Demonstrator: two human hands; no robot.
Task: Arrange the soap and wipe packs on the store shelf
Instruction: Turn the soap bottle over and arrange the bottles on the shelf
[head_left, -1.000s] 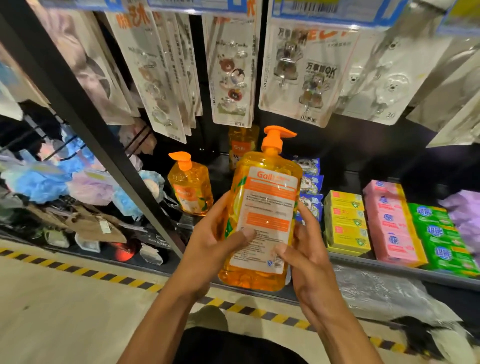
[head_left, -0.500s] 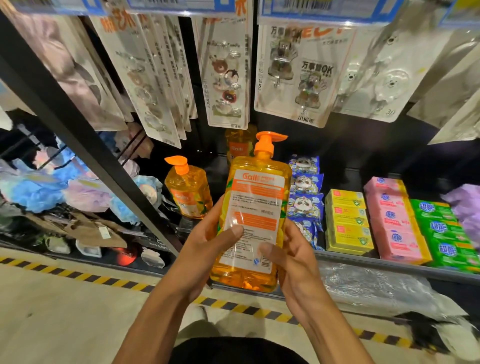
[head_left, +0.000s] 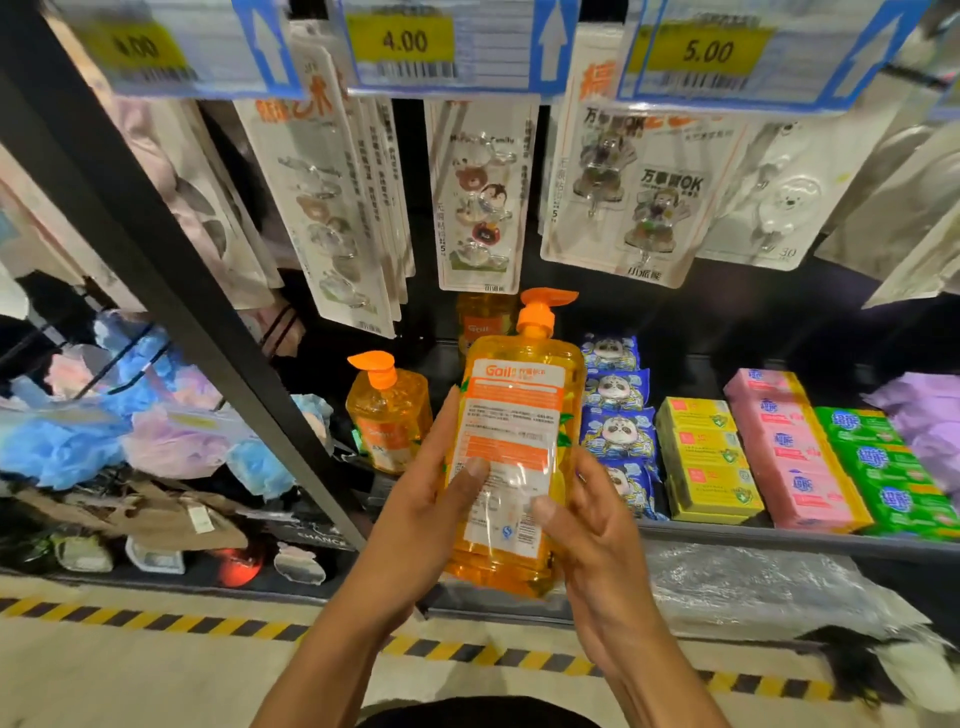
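The clear orange plastic pump bottle of liquid soap (head_left: 511, 415) is held upright between both hands, just short of the dark shelf edge (head_left: 753, 538). Its white back label faces the person, probably so it can be read or turned before shelving. The left hand (head_left: 421, 509) wraps one side, thumb across the label. The right hand (head_left: 597, 535) cups the other, thumb on the label's lower corner. Just beyond the left hand stands a smaller orange pump bottle (head_left: 387, 415). Beyond the right hand lie blue panda-printed wipe packs (head_left: 618, 431), then yellow soap boxes (head_left: 701, 457).
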